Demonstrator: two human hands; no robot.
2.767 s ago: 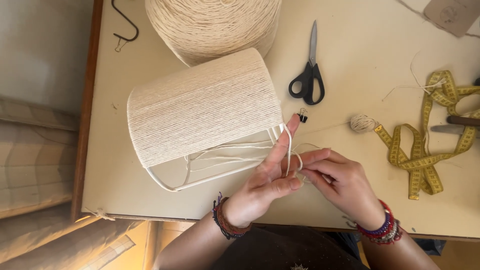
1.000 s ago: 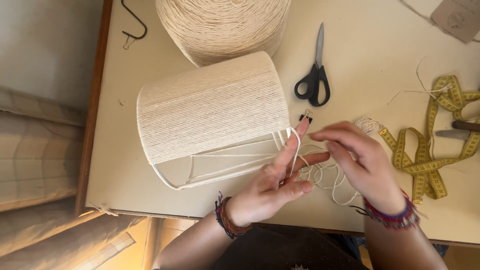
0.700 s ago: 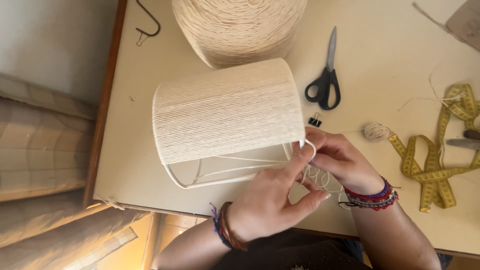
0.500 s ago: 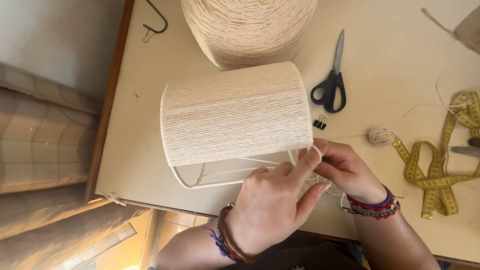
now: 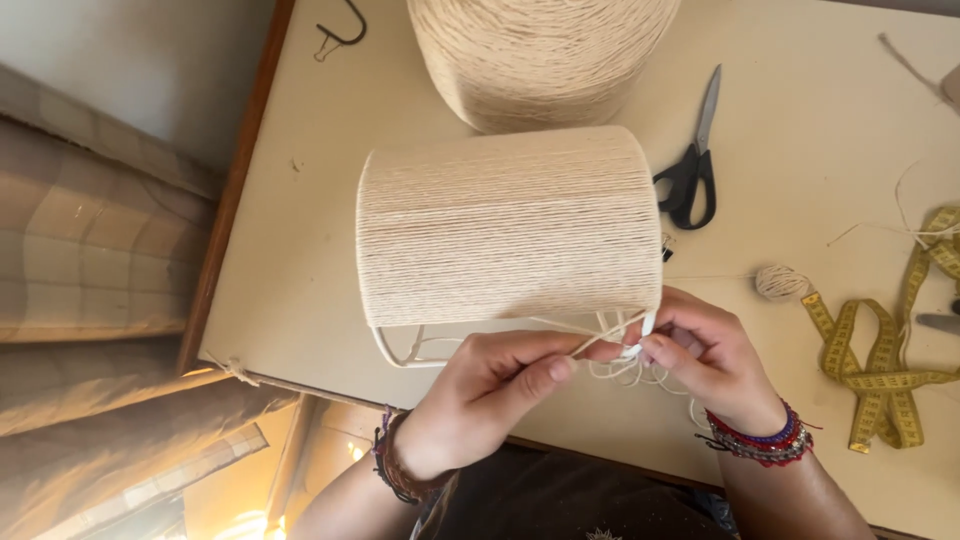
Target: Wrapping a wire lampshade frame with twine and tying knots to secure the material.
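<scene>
The left hand [image 5: 487, 398] pinched a cream string [image 5: 600, 340] between thumb and forefinger. At its three o'clock, the right hand [image 5: 712, 360] gripped the wire rim of the string-wrapped lampshade [image 5: 508, 228], which lay on the table [image 5: 300, 250] with black scissors [image 5: 690, 170] at its two o'clock.

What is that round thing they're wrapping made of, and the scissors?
The drum-shaped frame looks like white-coated wire, bare at the near edge. Its wrapping seems to be matte cream cotton-like string, laid in fine rows. The scissors have shiny metal blades and black handles, probably plastic.
</scene>
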